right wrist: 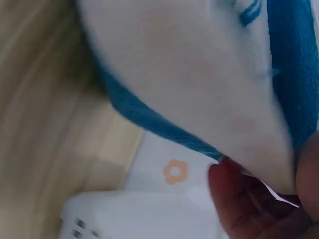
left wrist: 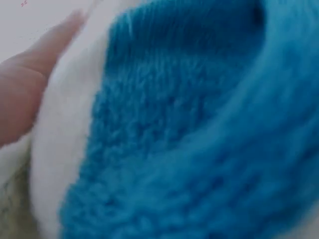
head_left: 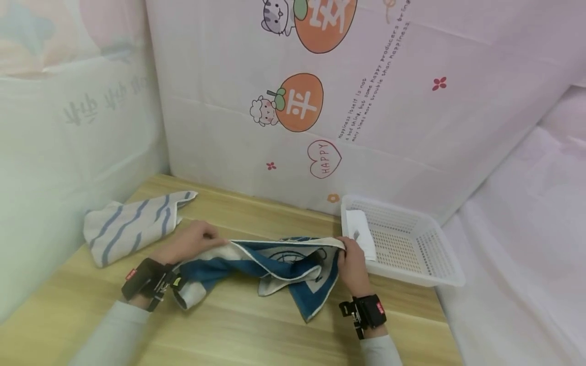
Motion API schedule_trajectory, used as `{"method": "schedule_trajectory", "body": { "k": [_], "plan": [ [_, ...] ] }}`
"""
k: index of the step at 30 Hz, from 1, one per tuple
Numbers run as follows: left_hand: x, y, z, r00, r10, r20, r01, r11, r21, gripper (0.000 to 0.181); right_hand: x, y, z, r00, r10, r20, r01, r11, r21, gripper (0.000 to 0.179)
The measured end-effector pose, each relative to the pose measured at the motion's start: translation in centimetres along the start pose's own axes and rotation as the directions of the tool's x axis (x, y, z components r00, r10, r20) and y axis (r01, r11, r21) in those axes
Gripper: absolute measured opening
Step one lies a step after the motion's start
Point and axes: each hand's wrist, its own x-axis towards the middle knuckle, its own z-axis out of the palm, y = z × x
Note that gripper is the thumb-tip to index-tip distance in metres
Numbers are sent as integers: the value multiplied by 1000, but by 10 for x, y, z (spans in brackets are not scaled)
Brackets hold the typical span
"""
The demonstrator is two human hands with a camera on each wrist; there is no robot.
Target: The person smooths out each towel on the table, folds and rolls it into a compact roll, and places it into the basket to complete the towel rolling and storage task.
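A blue and white towel (head_left: pixel 270 264) is stretched between both hands over the wooden table, its upper edge nearly straight and its lower folds hanging loosely. My left hand (head_left: pixel 194 241) pinches one end of that edge; in the left wrist view the towel's fuzzy blue and white cloth (left wrist: pixel 174 109) fills most of the picture, with part of a finger (left wrist: pixel 30 84) at the left. At the other end my right hand (head_left: pixel 352 264) grips a corner, and the right wrist view shows its fingers (right wrist: pixel 232 194) pinching the pale cloth (right wrist: pixel 194 84).
A white plastic basket (head_left: pixel 446 254) stands at the back right, close to my right hand, with a folded white cloth (head_left: pixel 361 234) inside at its left end. Beyond my left hand lies a white towel with blue stripes (head_left: pixel 133 229). Printed white sheets (head_left: pixel 220 127) wall the table (head_left: pixel 238 330) in.
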Motion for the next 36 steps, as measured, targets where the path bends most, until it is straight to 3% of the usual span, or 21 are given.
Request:
{"method": "schedule_trajectory", "body": {
  "k": [4,7,13,16,20,27,33,36],
  "plan": [
    [1,3,3,1000,-5,-3,5,1000,5,41,12,0,-10,993,-3,-122,4,1000,12,20],
    [0,4,6,1000,12,-2,-12,1000,-25,39,19,-3,-20,986,48,-162,-38,997,64,16],
    [-14,-7,17,999,22,34,-19,995,-100,31,8,-2,-27,987,138,-78,-131,988,86,18],
    [-26,-13,24,996,11,89,0,993,-121,37,-9,3,-28,991,123,-48,-119,991,67,20],
    [-36,-14,28,990,15,138,5,990,-141,44,-15,7,-37,994,76,-83,-75,997,16,25],
    [-28,0,38,985,86,152,-85,996,-8,31,6,-16,-68,996,18,-91,-15,999,28,31],
    [-24,19,64,986,8,168,-25,995,97,53,18,-41,-69,997,-25,-78,29,998,49,21],
    [-19,32,77,989,29,142,-52,985,167,56,22,-49,-65,998,-12,-63,17,997,78,20]
  ]
}}
